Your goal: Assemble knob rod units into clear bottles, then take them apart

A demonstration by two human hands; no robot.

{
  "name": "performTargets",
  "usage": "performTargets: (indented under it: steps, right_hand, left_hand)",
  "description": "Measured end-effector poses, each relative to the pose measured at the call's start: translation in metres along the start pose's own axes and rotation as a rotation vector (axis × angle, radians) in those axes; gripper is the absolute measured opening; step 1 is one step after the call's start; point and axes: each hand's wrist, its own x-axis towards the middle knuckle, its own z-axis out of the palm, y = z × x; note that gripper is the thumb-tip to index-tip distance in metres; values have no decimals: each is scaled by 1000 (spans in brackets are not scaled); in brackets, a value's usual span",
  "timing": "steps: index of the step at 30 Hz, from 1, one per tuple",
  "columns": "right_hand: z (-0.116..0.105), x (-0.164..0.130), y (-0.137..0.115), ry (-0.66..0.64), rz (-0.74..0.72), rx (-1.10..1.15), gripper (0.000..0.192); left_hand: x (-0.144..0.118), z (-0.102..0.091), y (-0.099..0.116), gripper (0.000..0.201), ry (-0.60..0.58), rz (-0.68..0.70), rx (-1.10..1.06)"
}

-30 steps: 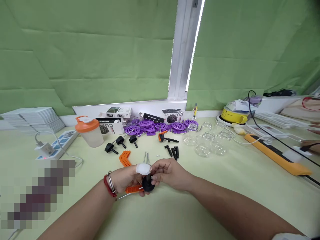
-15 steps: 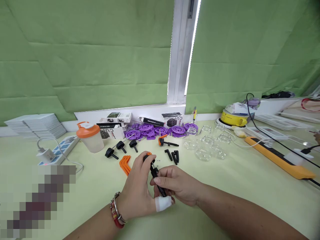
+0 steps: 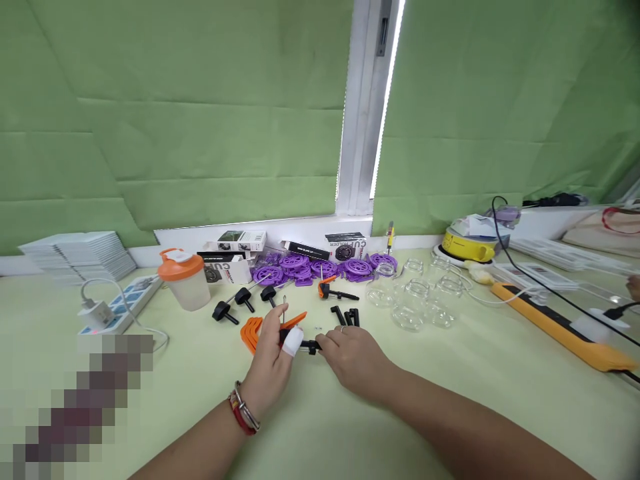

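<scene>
My left hand [image 3: 274,353], with a white bandage on the thumb and a red bracelet at the wrist, grips a small assembly [image 3: 295,327] of an orange bracket, a metal rod and a black knob part. My right hand [image 3: 353,357] pinches the black stem end of the same assembly from the right. Both hands rest low over the pale green table [image 3: 450,387]. More orange brackets [image 3: 249,331] lie just left of my left hand. Loose black pins [image 3: 347,315] lie just beyond my right hand.
Black knobs [image 3: 243,300], purple wheels [image 3: 310,265], small boxes [image 3: 235,243] and clear glass jars [image 3: 420,297] lie behind. An orange-lidded shaker [image 3: 185,279] and power strip [image 3: 120,303] stand left. A yellow dish [image 3: 467,247], cables and an orange bar [image 3: 560,323] are right. Another person's fingertip shows at the right edge.
My hands moved forward and lowered toward the table. The assembly turned from upright to nearly level, with the orange bracket and rod now sticking up past my left fingers.
</scene>
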Motion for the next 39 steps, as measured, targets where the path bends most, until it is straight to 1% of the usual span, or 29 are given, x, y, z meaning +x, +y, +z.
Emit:
performTargets:
  steps: [2,5,10,13,15,18,20,21,24,27,31,36,39]
  right_hand:
    - [8,1,4,19,-18,-77,21]
    - [13,2,6,44,-13,-107,21]
    - [9,4,2,67,1,-63,23]
    - [3,12,2,40,27,-13,22]
    - [0,25,6,-8,61,-8,19]
    - [1,56,18,-83,173,-58,21]
    - [6,80,28,-141,288,-100,25]
    - [9,91,32,-150,316,-111,25]
    - [23,115,40,-170,368,-128,23]
    - [35,124,42,-200,392,-139,19]
    - [47,122,44,-246,412,-153,17]
    - [52,114,47,-310,413,-163,18]
    - [52,111,49,-321,407,-163,18]
  left_hand:
    - [1,2,-4,40,4,37,42]
    - [2,3,-7,35,-23,89,92]
    - [3,2,-12,31,-90,141,114]
    - [4,2,-17,33,-96,183,126]
    - [7,2,-21,40,-51,207,151]
    - [14,-3,-30,52,117,217,194]
    - [21,-9,-37,52,238,194,209]
    - [24,-12,-41,50,286,178,213]
    - [31,-19,-50,46,371,123,222]
    - [33,-19,-55,46,377,82,213]
    - [31,-15,-55,44,352,80,230]
    - [33,-15,-56,44,358,85,228]
    - [35,-16,-58,45,365,32,225]
